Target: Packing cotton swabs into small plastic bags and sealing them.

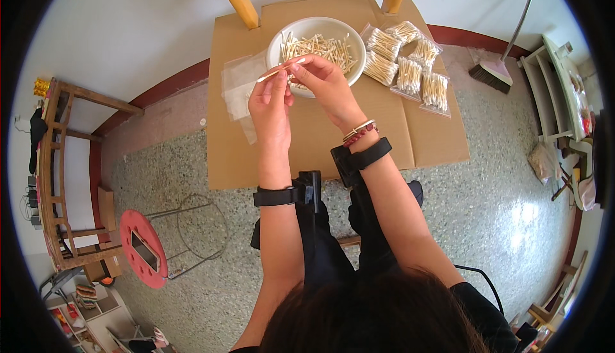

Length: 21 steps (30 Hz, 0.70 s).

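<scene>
My left hand [271, 102] pinches a cotton swab [266, 77] near one end. My right hand [325, 87] has its thumb and fingers closed at the swab's other end. I cannot tell whether more than one swab is between the fingers. Both hands are over the near left rim of a white bowl [275, 47] that holds many loose cotton swabs [330, 49]. Flat clear plastic bags [237, 87] lie left of the bowl, partly behind my left hand. On the right, several small clear bags packed with swabs [409, 74] lie in a cluster.
The bowl and bags rest on a cardboard sheet [378, 135]. A wooden chair [240, 0] stands behind it. A red stool [133, 270] with a phone [145, 250] on it is at the left. At the right are a broom [493, 74] and a shelf [544, 84].
</scene>
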Each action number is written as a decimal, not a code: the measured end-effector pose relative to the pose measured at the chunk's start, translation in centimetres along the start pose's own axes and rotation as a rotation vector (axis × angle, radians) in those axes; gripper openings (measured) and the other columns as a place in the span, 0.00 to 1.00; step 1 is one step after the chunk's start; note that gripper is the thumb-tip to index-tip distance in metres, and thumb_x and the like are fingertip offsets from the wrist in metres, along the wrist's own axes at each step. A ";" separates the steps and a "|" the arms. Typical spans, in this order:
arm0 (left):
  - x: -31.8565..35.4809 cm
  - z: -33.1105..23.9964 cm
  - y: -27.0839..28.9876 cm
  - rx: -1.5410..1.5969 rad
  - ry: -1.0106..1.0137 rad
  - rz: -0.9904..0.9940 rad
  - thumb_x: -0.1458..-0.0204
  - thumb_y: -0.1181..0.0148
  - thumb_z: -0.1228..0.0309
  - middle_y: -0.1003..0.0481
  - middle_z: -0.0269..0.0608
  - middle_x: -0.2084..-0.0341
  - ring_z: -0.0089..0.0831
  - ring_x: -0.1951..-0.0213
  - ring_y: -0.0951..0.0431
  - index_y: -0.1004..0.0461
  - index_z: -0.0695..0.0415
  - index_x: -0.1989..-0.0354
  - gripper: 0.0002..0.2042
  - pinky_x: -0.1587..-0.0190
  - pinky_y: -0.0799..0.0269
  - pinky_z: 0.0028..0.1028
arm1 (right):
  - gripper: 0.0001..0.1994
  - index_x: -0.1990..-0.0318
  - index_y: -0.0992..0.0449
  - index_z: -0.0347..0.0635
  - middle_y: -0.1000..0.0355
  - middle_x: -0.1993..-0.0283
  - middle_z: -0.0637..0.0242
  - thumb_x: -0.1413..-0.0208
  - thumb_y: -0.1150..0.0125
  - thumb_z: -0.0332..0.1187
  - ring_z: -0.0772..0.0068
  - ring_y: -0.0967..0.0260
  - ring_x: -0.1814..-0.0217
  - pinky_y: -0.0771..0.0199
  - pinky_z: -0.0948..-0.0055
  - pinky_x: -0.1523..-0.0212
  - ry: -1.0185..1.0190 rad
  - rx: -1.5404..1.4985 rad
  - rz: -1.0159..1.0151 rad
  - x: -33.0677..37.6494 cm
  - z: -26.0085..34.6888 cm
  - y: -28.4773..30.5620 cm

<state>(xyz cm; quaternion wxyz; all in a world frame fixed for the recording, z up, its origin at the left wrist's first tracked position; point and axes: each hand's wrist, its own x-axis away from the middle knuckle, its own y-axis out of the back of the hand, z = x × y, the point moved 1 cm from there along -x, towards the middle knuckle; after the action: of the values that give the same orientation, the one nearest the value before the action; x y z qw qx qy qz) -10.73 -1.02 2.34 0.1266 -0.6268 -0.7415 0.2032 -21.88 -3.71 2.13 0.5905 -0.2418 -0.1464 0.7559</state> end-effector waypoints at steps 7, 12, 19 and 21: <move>0.6 -0.6 -1.1 -0.681 -0.484 -0.306 0.53 0.35 0.77 0.28 0.31 0.66 0.18 0.73 0.35 0.25 0.58 0.60 0.11 0.72 0.37 0.20 | 0.06 0.68 0.24 0.37 0.24 0.67 0.67 0.48 0.34 0.30 0.78 0.29 0.60 0.30 0.76 0.60 0.153 0.367 -0.190 0.0 0.2 0.4; 0.4 0.1 -0.5 -0.984 -0.700 -0.190 0.58 0.34 0.81 0.26 0.35 0.70 0.22 0.74 0.32 0.23 0.57 0.64 0.11 0.71 0.35 0.20 | 0.07 0.71 0.23 0.38 0.25 0.69 0.64 0.54 0.31 0.29 0.69 0.29 0.63 0.29 0.73 0.61 0.445 0.742 -0.162 0.2 0.0 -0.3; -0.1 0.5 0.2 -0.579 -0.427 -0.171 0.49 0.37 0.77 0.22 0.35 0.66 0.20 0.67 0.26 0.24 0.61 0.64 0.05 0.67 0.32 0.21 | 0.08 0.64 0.22 0.40 0.24 0.67 0.67 0.51 0.32 0.31 0.74 0.28 0.62 0.29 0.74 0.59 0.294 0.530 -0.174 0.2 -0.1 -0.7; -0.4 0.4 0.3 -0.152 -0.172 -0.180 0.47 0.37 0.73 0.22 0.36 0.64 0.16 0.66 0.27 0.24 0.62 0.62 0.08 0.68 0.35 0.20 | 0.08 0.63 0.22 0.40 0.24 0.65 0.68 0.49 0.33 0.32 0.76 0.28 0.61 0.29 0.75 0.58 0.182 0.444 -0.169 0.2 -0.1 -0.3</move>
<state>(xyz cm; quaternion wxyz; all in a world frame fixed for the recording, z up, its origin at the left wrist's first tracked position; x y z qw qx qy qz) -10.60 -1.43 1.86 0.0324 -0.5459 -0.8160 0.1870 -21.64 -3.44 2.16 0.7010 -0.1600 0.0574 0.6926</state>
